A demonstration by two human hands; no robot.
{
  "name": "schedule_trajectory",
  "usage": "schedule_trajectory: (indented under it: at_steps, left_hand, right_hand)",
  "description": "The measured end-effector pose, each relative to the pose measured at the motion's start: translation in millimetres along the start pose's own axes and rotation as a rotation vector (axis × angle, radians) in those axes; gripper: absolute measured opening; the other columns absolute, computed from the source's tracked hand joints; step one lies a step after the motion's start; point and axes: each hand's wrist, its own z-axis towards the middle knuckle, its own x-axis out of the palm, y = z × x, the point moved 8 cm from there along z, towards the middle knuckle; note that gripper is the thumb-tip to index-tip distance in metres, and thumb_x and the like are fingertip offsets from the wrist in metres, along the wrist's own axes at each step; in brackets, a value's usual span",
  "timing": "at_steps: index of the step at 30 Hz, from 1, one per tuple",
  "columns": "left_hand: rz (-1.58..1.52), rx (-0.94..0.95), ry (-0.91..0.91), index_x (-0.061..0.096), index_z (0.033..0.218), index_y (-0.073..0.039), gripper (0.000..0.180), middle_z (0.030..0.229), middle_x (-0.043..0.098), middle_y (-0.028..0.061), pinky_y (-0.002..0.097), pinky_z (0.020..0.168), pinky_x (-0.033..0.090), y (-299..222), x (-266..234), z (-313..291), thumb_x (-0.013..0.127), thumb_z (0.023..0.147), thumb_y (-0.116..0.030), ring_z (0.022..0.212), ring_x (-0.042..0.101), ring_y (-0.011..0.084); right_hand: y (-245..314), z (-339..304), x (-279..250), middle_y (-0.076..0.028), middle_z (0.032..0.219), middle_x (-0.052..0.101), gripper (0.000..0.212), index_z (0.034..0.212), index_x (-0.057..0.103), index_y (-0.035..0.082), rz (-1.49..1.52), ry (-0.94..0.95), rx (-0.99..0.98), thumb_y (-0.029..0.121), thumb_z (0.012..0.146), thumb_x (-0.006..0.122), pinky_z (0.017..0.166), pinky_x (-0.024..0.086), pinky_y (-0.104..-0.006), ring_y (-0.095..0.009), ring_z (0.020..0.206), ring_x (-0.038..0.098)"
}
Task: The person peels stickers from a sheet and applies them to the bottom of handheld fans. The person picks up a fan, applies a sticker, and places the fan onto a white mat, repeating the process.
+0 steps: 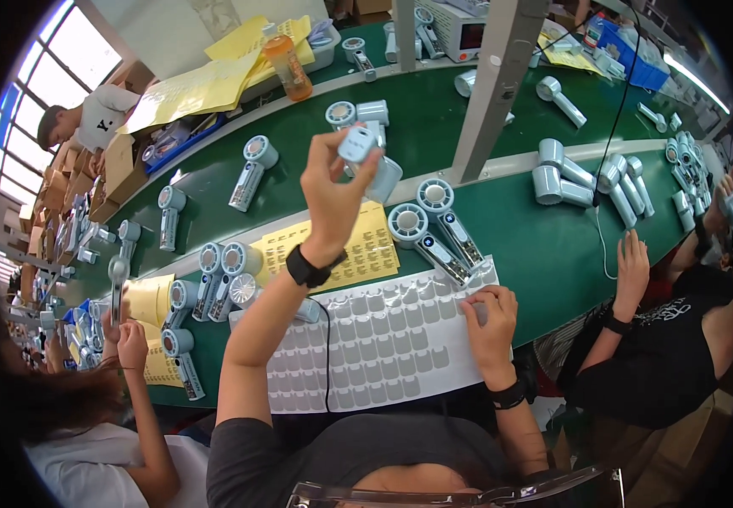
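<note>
My left hand (338, 182), with a black wristband, is raised over the bench. Its fingers are closed around a light-blue handheld fan (357, 146), whose small end faces up; the fingers partly hide the rest. At the right end of a white sheet of grey stickers (366, 339), my right hand (492, 322) has its fingers bent, with thumb and fingertips at the edge. Whether a sticker is between them is hidden. Just beyond the sheet lie two fans (434, 196) with bare inner parts showing in their handles. A black cord (327, 356) crosses the sheet.
Several fans (223, 271) lie left of the sheet, beside yellow label paper (333, 245). More fans (565, 173) lie on the right. A metal post (493, 93) rises from the green bench (544, 245). An orange bottle (287, 63) stands behind. Co-workers sit on both sides.
</note>
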Motion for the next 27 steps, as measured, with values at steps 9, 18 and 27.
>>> schedule_trajectory:
  at_steps: [9, 18, 27]
  left_hand:
    - [-0.03, 0.22, 0.195, 0.034, 0.115, -0.006, 0.066, 0.124, 0.052, 0.0185, 0.0384, 0.101, 0.047, -29, 15, -41, 0.083, 0.073, 0.004, 0.111, 0.059, 0.0252]
    - [0.125, 0.523, 0.179, 0.03, 0.121, -0.01, 0.079, 0.118, 0.052, 0.0186, 0.0574, 0.113, 0.032, -50, 25, -70, 0.087, 0.068, 0.0, 0.106, 0.059, 0.0276]
    - [0.147, 0.58, 0.183, 0.027, 0.122, -0.014, 0.075, 0.118, 0.051, 0.019, 0.0611, 0.112, 0.032, -62, 28, -82, 0.08, 0.073, 0.005, 0.106, 0.059, 0.0277]
  right_hand:
    - [11, -2, -2, -0.01, 0.094, 0.058, 0.015, 0.089, 0.066, 0.005, -0.011, -0.005, -0.051, 0.001, 0.077, 0.074, 0.078, 0.044, -0.0402, -0.031, 0.088, 0.055]
    - [47, 26, -35, -0.005, 0.093, 0.064, 0.014, 0.094, 0.061, 0.001, 0.948, 0.136, 0.463, -0.005, 0.084, 0.069, 0.073, 0.048, -0.0245, -0.012, 0.083, 0.061]
    - [117, 110, -15, -0.007, 0.083, 0.067, 0.042, 0.11, 0.045, 0.002, 1.159, 0.26, 0.319, -0.009, 0.081, 0.073, 0.071, 0.05, -0.0198, -0.009, 0.076, 0.063]
